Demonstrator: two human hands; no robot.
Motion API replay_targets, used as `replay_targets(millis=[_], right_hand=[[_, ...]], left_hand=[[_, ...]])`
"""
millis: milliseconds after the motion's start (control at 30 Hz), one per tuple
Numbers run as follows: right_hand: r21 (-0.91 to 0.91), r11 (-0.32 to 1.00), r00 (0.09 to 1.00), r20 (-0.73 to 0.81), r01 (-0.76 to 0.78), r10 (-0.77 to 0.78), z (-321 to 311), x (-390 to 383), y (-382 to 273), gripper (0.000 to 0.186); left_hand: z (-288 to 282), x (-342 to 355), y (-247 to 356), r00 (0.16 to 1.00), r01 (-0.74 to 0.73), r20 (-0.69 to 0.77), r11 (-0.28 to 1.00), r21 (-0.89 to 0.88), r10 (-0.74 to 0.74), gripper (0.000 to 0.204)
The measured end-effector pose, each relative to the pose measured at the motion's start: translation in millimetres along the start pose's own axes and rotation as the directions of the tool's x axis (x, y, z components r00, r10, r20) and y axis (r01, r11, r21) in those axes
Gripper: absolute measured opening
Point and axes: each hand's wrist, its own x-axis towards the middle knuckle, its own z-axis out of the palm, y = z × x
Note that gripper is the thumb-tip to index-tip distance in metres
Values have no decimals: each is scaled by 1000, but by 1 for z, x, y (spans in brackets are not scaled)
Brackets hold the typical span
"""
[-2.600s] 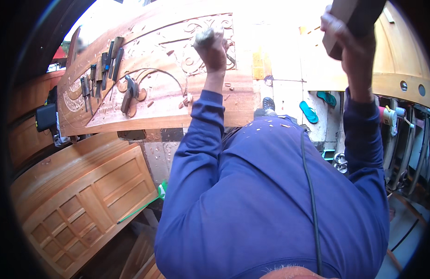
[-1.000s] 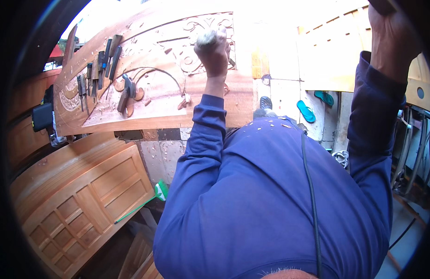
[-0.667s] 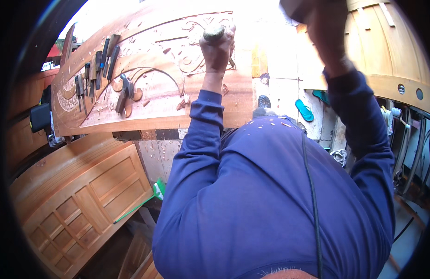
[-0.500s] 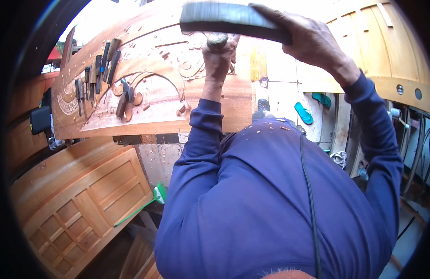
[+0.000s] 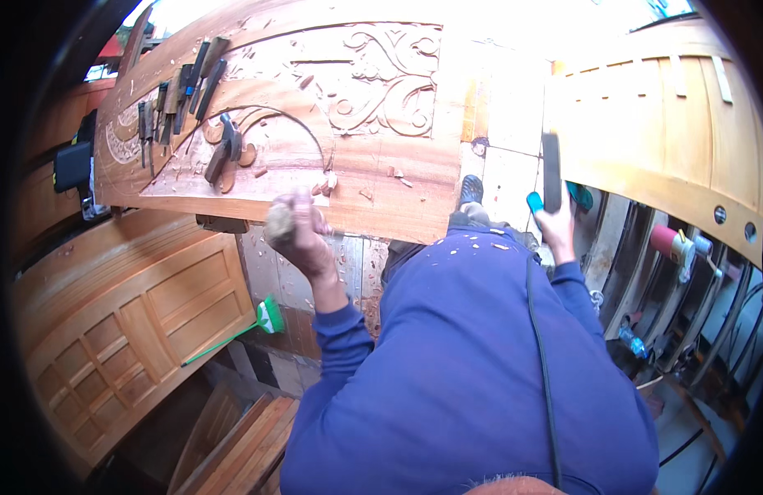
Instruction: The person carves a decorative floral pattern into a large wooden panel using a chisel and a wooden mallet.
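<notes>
My left hand [image 5: 305,239] is closed around a chisel with a rounded wooden handle [image 5: 280,223], just off the near edge of the carved wooden panel [image 5: 398,177]. Its blade is hidden and the hand is slightly blurred. On my right, lower down beside the body, my right hand [image 5: 558,229] grips a dark, flat wooden striking block [image 5: 551,173], which points away from me. Scrollwork [image 5: 385,103] is cut into the panel, with wood chips scattered over it. Several chisels [image 5: 181,95] lie at the panel's left, near a dark tool with a metal piece [image 5: 224,154].
A panelled wooden door [image 5: 150,318] leans at the lower left, with a green broom [image 5: 270,315] against it. Pale wooden boards [image 5: 637,115] stand at the right. Teal flip-flops [image 5: 581,196] lie on the tiled floor near my right hand. Stacked planks [image 5: 253,445] are below.
My left hand has drawn back from the carving towards me and left, still holding the chisel. My right hand has come down from above the panel to my right side with the block.
</notes>
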Motion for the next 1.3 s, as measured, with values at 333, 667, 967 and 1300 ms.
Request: replay_targets(millis=[333,667,967,1300], right_hand=[[-716,646,630,380,-264,677,-73,-73,249,104],[-526,799,806,314,-292,502,-50,51,189,107],[-302,928,904,296,-217,308,-40,69,196,108],[-706,703,776,395,-85,491,-26,-50,292,105]], left_hand=[[6,-60,-45,960,-89,203,474,876,-194,81],[15,-57,-31,939,-87,215,420,903,-270,85],[21,-51,-40,927,-191,306,427,884,-217,85],[-7,-56,-41,901,-301,402,433,850,-164,85]])
